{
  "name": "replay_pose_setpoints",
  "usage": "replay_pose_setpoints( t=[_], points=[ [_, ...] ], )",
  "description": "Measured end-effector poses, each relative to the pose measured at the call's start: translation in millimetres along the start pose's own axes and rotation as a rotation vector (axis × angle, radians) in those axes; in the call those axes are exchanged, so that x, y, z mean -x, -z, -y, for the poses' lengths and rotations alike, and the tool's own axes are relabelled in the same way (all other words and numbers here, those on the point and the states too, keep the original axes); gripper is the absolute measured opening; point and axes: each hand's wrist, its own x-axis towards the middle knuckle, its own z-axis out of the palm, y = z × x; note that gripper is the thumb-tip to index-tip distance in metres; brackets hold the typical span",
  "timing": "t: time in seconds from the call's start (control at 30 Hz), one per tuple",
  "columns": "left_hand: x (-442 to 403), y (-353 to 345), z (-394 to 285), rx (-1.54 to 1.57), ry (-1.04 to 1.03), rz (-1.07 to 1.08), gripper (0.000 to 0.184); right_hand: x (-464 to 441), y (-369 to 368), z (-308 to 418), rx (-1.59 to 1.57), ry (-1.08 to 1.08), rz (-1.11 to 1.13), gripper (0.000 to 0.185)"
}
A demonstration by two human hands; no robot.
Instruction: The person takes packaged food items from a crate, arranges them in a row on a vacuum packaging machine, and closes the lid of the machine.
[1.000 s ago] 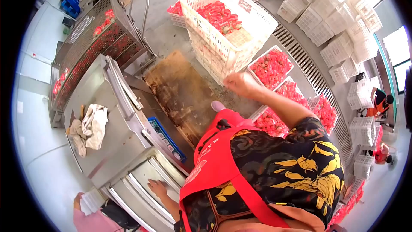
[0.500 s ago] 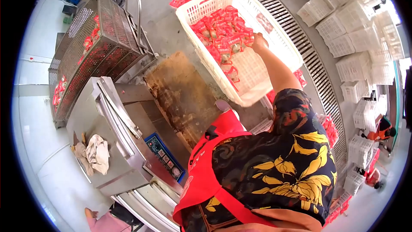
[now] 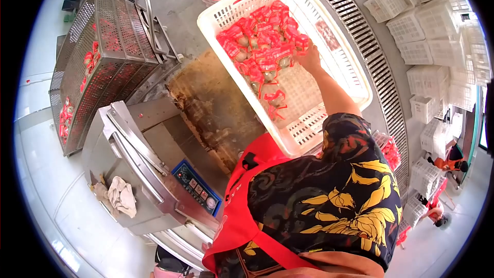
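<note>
Inside a large white plastic crate (image 3: 243, 85), my right hand (image 3: 310, 58) reaches in from the right. Its fingers are bent against a red packet (image 3: 301, 44) at the right edge of a heap of red packets (image 3: 265, 37). The packets have clear parts showing round, pale contents. The heap fills the crate's upper left part, and a few loose packets (image 3: 275, 99) lie lower down on the crate floor. My left hand is out of view.
A steel machine (image 3: 162, 195) with a blue control panel (image 3: 196, 188) and a cloth (image 3: 122, 196) stands lower left. Left is a perforated metal cart (image 3: 116, 41). A floor grate (image 3: 360, 36) runs behind the crate. Right are stacked white crates (image 3: 429, 20) and people (image 3: 450, 163).
My right hand has gone from outside the crate into it, against the packets. My left hand, earlier on the machine, has left the view. The view has shifted closer over the crate.
</note>
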Motion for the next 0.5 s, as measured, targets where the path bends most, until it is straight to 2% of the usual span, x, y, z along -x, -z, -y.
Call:
replay_pose_setpoints(
  t=[0.07, 0.17, 0.2, 0.23, 0.3, 0.33, 0.4, 0.43, 0.5],
  points=[
    [-3, 4, -12, 0.016, -0.004, 0.002, 0.041, -4, -12, -5, 0.245, 0.017, -0.001, 0.078],
    [-10, 10, -30, 0.029, -0.036, 0.008, 0.042, -1, -37, 4, 0.379, 0.016, -0.034, 0.081],
    [-13, 13, -38, 0.035, -0.050, 0.010, 0.042, 4, -41, 8, 0.385, 0.051, -0.096, 0.067],
    [-16, 15, -48, 0.044, -0.066, 0.012, 0.042, 4, -44, 7, 0.385, 0.045, -0.094, 0.067],
    [-26, 22, -70, 0.076, -0.119, 0.009, 0.042, 1, -46, 3, 0.371, 0.119, -0.116, 0.045],
    [-30, 22, -84, 0.085, -0.148, 0.015, 0.042, 0, -43, 0, 0.374, 0.112, -0.114, 0.045],
    [-41, 24, -112, 0.132, -0.240, 0.012, 0.042, 1, -37, -8, 0.228, 0.225, -0.048, 0.029],
    [-46, 26, -128, 0.155, -0.290, 0.020, 0.042, 2, -34, -11, 0.232, 0.219, -0.048, 0.029],
    [-66, 25, -152, 0.190, -0.504, 0.015, 0.040, 3, -27, -16, 0.141, 0.257, -0.089, 0.023]
  ],
)
